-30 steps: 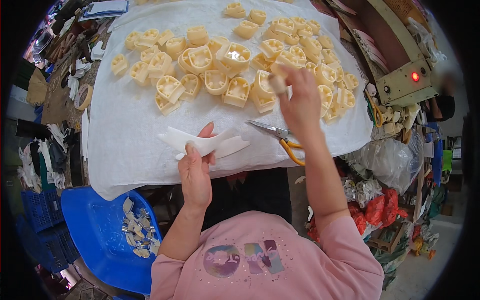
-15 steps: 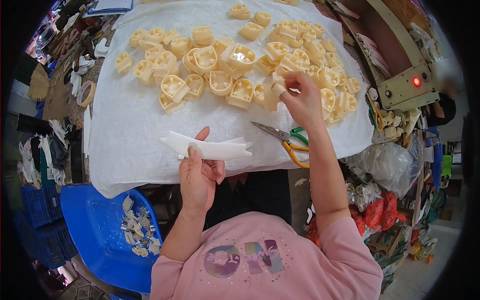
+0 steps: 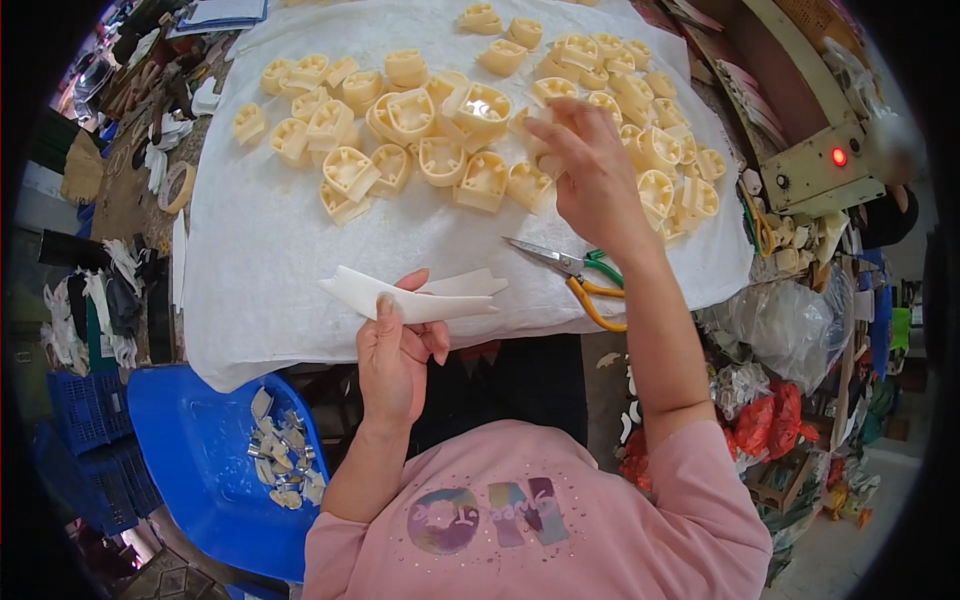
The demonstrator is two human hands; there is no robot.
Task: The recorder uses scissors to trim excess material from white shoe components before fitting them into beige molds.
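Note:
My left hand (image 3: 400, 345) pinches two narrow white strips (image 3: 400, 305) with notched ends, thumb on top and fingers beneath. They cross at a slight angle above the front of the cloth. Over the heap of cream-coloured hollow moulded pieces (image 3: 440, 162), my right hand (image 3: 590, 165) has its fingers stretched out and apart. Pieces under it are partly hidden by the palm and fingers. Just below that hand lie scissors (image 3: 555, 258) with orange and green handles, blades toward the left.
A white cloth (image 3: 250, 260) covers the table. At lower left a blue tub (image 3: 190, 450) holds metal and cream scraps. A machine box with a lit red lamp (image 3: 838, 157) stands at the right, above plastic bags (image 3: 780, 330). A tape roll (image 3: 178, 188) rests at the left.
My right hand has moved up slightly and spread its fingers; the cream piece it was pinching is no longer seen in its fingertips. The white strips have fanned apart a little in my left hand.

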